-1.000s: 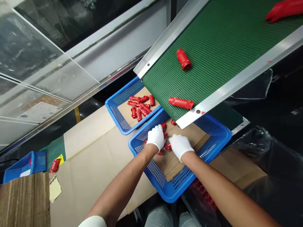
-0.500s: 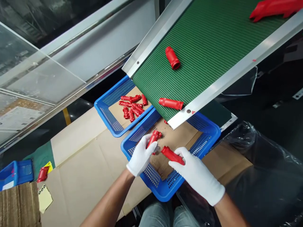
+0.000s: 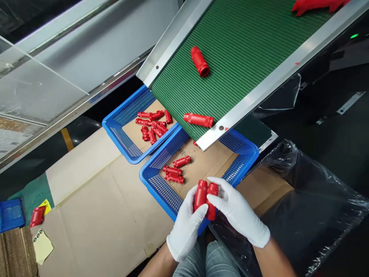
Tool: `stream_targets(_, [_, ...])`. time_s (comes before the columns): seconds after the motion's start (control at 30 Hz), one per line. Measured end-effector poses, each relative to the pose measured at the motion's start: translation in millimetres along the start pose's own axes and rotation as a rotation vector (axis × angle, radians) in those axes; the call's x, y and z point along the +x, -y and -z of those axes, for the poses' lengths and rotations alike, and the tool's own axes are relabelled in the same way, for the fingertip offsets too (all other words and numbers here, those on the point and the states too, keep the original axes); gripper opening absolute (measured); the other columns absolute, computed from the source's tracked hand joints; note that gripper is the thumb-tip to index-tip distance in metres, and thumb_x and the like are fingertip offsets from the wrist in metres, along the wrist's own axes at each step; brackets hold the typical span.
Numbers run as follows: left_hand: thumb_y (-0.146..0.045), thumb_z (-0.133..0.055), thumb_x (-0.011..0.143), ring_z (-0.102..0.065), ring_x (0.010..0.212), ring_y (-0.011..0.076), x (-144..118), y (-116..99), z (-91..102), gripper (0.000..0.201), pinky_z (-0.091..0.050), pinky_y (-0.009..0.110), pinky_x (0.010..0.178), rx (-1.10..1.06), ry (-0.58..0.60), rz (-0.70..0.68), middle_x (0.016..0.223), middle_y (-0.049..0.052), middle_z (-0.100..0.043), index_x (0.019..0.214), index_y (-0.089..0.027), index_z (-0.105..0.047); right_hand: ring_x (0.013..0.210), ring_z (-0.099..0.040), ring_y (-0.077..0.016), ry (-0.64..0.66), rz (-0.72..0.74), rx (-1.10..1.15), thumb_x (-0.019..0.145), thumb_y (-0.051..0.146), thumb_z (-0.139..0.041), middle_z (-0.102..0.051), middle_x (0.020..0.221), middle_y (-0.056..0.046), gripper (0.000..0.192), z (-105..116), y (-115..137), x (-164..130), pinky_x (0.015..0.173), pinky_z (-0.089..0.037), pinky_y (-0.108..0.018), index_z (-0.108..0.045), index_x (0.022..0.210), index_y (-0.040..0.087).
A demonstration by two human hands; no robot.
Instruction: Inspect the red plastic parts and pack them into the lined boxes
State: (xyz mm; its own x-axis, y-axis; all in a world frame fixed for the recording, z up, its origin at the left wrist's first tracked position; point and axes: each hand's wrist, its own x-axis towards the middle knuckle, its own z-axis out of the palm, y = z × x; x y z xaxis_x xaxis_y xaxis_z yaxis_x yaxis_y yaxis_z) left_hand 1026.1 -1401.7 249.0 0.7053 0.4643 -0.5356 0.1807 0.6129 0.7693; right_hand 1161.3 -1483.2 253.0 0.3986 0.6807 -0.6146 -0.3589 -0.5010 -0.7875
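My left hand (image 3: 188, 223), in a white glove, is closed on a red ribbed plastic tube half (image 3: 201, 195). Beside it, my gloved right hand (image 3: 232, 206) grips a second red plastic tube half (image 3: 212, 209). The two pieces stand side by side, ribbed ends up, over the near edge of a blue basket (image 3: 250, 156). Several red parts (image 3: 181, 161) lie on the cardboard in that basket. Whether the two held pieces touch along their whole length is hidden by my fingers.
A green conveyor belt (image 3: 230, 65) slopes down to the baskets, carrying red tubes (image 3: 199, 61) and a larger red piece (image 3: 319, 5). Another blue basket (image 3: 115, 136) holds a pile of red parts (image 3: 152, 127). Black plastic sheeting (image 3: 311, 207) lies right; brown paper (image 3: 100, 207) covers the left surface.
Both hands have come closer to my body and together, bringing the two red pieces side by side and upright. Parts in the near basket are now uncovered. The view has shifted slightly.
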Motion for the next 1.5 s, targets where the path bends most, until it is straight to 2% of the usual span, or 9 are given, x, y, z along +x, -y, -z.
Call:
stream_targets(0.23, [-0.037,-0.065,0.084,-0.038,0.138,0.0301,-5,10,-2.7,0.066,-0.03,0.045,0.116,-0.127,0.014,0.023,0.148,0.009,-0.046,0.144,-0.023,-0.039,0.112,-0.061,-0.0187,0.084,0.057,-0.096,0.091,0.033,-0.05,-0.063,0.121,-0.006,0.03,7,6,-2,0.101,-0.047,-0.036,-0.054,0.119,0.022])
stream_targets(0.47, [-0.038,-0.067,0.083,-0.043,0.134,0.0307,-7,13,-5.0,0.073,-0.032,0.046,0.115,-0.138,0.022,0.029,0.147,0.011,-0.047,0.146,-0.021,-0.035,0.088,-0.065,-0.0155,0.086,0.023,-0.056,0.094,0.031,-0.045,-0.066,0.102,-0.003,0.02,8,6,-4,0.077,-0.055,-0.029,-0.055,0.108,0.021])
stream_targets(0.87, [-0.036,-0.062,0.087,-0.026,0.145,0.0273,-11,19,-20.4,0.071,-0.02,0.045,0.121,0.195,0.0,0.046,0.157,0.009,-0.031,0.147,-0.023,-0.029,0.086,-0.063,-0.015,0.05,0.018,-0.067,0.094,0.027,-0.041,-0.064,0.099,-0.003,0.018,28,6,-18,0.077,-0.055,-0.029,-0.053,0.105,0.021])
stream_targets(1.0, [-0.037,-0.061,0.087,-0.024,0.145,0.0279,-14,24,-31.7,0.073,-0.018,0.045,0.122,0.325,-0.009,0.03,0.157,0.01,-0.031,0.149,-0.023,-0.026,0.088,-0.062,-0.0153,0.005,0.042,-0.054,0.094,0.027,-0.039,-0.063,0.097,-0.002,0.018,39,5,-27,0.078,-0.054,-0.029,-0.053,0.104,0.022])
stream_targets(1.1, [-0.038,-0.056,0.09,-0.03,0.143,0.0255,-13,24,-47.4,0.062,-0.02,0.042,0.121,0.344,0.031,0.021,0.153,0.01,-0.037,0.145,-0.022,-0.032,0.081,-0.061,-0.0148,-0.054,0.051,-0.055,0.093,0.031,-0.044,-0.063,0.09,0.0,0.015,50,1,-36,0.074,-0.052,-0.028,-0.053,0.1,0.021])
stream_targets(1.23, [-0.041,-0.052,0.092,-0.051,0.127,0.0257,5,35,-79.1,0.041,-0.038,0.043,0.111,0.206,0.03,0.054,0.135,0.011,-0.056,0.127,-0.019,-0.05,0.074,-0.059,-0.0144,-0.107,0.053,-0.274,0.089,0.034,-0.054,-0.062,0.077,0.003,0.014,86,-13,-53,0.071,-0.048,-0.026,-0.054,0.085,0.021])
stream_targets(1.37, [-0.038,-0.063,0.085,-0.066,0.092,0.0204,41,68,-110.6,0.054,-0.054,0.038,0.086,0.185,0.128,0.177,0.103,0.009,-0.068,0.13,-0.015,-0.044,0.092,-0.061,-0.0159,-0.313,-0.084,-0.717,0.096,0.03,-0.041,-0.066,0.096,-0.003,0.02,152,-58,-64,0.087,-0.044,-0.027,-0.057,0.094,0.019])
stream_targets(1.43, [-0.03,-0.061,0.086,-0.066,0.081,0.0154,62,91,-123.4,0.064,-0.055,0.033,0.078,0.347,0.232,0.177,0.098,0.005,-0.066,0.14,-0.017,-0.031,0.102,-0.059,-0.0187,-0.358,-0.21,-0.807,0.097,0.025,-0.04,-0.064,0.106,-0.01,0.022,183,-93,-60,0.094,-0.041,-0.03,-0.06,0.095,0.014])
stream_targets(1.5, [-0.022,-0.057,0.087,-0.065,0.079,0.0126,85,116,-134.4,0.062,-0.055,0.029,0.076,0.587,0.361,0.154,0.099,0.004,-0.064,0.142,-0.018,-0.029,0.103,-0.059,-0.0212,-0.339,-0.336,-0.822,0.096,0.023,-0.045,-0.064,0.106,-0.013,0.022,203,-133,-48,0.095,-0.043,-0.036,-0.063,0.092,0.011])
